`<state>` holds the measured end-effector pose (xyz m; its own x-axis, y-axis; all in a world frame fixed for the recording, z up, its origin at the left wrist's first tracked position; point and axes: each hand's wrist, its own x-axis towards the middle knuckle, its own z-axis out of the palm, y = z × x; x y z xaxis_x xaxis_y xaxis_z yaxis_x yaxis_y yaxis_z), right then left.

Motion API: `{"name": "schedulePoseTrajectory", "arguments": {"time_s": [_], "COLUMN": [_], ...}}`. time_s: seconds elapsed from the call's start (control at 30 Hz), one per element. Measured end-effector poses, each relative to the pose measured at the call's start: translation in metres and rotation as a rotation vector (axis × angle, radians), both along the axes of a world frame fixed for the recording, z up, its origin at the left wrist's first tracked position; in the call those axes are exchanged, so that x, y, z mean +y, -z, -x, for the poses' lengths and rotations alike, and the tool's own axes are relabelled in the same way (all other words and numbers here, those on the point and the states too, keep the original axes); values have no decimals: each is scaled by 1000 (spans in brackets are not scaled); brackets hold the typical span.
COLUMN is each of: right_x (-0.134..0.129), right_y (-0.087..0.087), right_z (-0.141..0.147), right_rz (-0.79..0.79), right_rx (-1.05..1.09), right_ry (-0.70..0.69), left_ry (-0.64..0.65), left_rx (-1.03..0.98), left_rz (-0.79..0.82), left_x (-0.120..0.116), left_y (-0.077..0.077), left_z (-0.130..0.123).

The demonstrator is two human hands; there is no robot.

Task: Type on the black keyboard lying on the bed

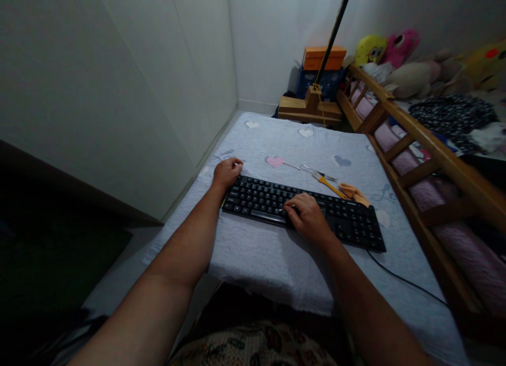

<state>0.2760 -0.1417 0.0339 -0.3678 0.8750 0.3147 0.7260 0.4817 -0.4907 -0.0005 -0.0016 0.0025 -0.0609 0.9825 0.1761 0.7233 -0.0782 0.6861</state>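
Note:
A black keyboard [269, 197] lies at a slant on a pale, heart-patterned cloth [253, 245]. At its far left corner rests my left hand [227, 173], fingers curled in and closed; what they hold, if anything, is hidden. My right hand [307, 216] is over the middle of the keys near the space bar, thumb and fingers pinched together. A small pale tip pokes out from that pinch, too small to name. Behind the keyboard lie a brush [331, 186] with a yellow handle, thin metal tweezers [322, 172] and a folded orange-tan cloth [354, 194].
A black cable [407, 279] runs from the keyboard toward the near right. Along the right side stands a wooden bed rail [419, 129], with plush toys [370, 50] beyond it. A pale panel [130, 81] rises at left. Boxes [324, 59] and a wooden pole base [310, 105] are behind.

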Motion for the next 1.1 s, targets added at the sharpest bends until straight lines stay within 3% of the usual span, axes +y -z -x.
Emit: {"name": "schedulePoseTrajectory", "arguments": {"time_s": [0.5, 0.87, 1.1], "right_x": [14, 13, 13], "right_y": [-39, -6, -3], "right_z": [21, 12, 13], "right_rz": [186, 61, 67], "right_rx": [-352, -48, 6], "right_ry": [44, 31, 7], "left_ry": [-4, 1, 3], "left_rx": [19, 15, 32], "left_rz": [11, 3, 9], "left_x": [2, 1, 2], "left_y": [2, 2, -1], "left_z": [1, 0, -1]}}
